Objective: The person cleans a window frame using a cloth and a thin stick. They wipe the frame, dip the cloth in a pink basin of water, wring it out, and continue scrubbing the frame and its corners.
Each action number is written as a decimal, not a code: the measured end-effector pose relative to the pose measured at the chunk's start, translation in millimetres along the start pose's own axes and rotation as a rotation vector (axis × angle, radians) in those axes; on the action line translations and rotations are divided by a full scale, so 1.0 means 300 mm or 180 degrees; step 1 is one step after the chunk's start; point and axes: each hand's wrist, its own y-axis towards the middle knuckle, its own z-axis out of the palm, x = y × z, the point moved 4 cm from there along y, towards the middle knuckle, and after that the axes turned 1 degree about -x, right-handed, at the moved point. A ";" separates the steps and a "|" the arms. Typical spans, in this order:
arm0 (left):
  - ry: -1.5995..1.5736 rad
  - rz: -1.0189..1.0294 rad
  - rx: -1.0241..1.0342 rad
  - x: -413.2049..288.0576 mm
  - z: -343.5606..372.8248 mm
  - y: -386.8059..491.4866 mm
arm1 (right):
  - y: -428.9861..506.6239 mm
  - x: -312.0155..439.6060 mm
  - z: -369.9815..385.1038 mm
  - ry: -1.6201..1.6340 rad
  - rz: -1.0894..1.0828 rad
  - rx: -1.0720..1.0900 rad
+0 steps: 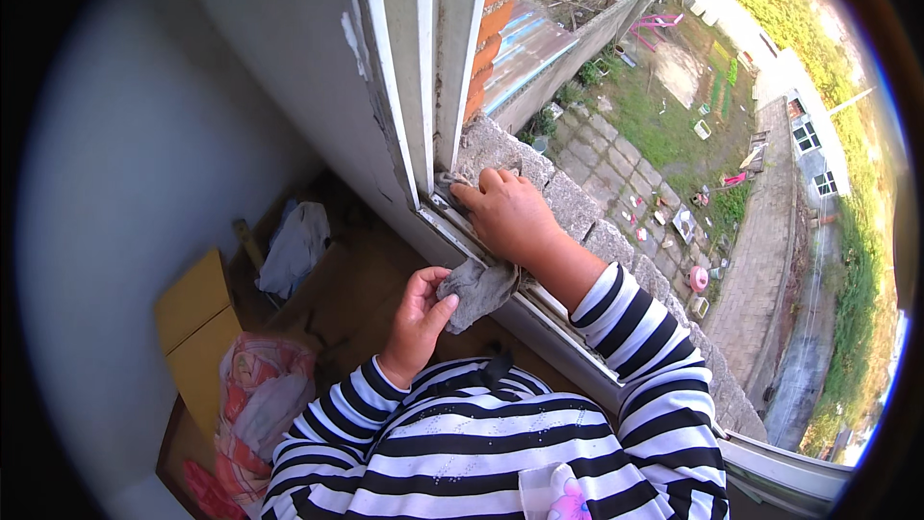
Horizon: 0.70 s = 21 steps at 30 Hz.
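Note:
My left hand (416, 326) pinches one end of a grey cloth (478, 296) between thumb and fingers, above the inner edge of the windowsill. Across the lower track of the window frame (447, 218) reaches my right hand (509, 215), its fingers bent down into the corner by the upright white frame (422, 72). A bunched bit of grey cloth shows at those fingertips. Whether it joins the piece in my left hand is hidden under the right hand. The track looks dirty.
Outside runs a rough stone ledge (574, 206), high above a yard (621, 166). Orange bricks (498, 22) border the opening. Indoors, low on the left, are a yellow-brown cardboard flap (195, 310), a plaid bundle (245, 404) and a pale plastic bag (296, 249).

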 end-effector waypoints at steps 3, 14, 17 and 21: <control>0.0084 -0.0049 0.0067 -0.002 -0.008 0.009 | 0.023 -0.010 -0.007 0.0655 0.0274 0.0066; -0.0201 0.0147 -0.0092 -0.040 0.001 0.034 | 0.064 0.056 -0.399 0.2720 0.0499 -0.2370; -0.0231 0.0596 -0.0051 -0.117 0.022 0.048 | 0.127 0.067 -0.572 0.2077 -0.0059 -0.3248; -0.0131 0.1429 -0.0083 -0.271 0.055 0.072 | 0.235 0.088 -0.801 0.1392 -0.0677 -0.4240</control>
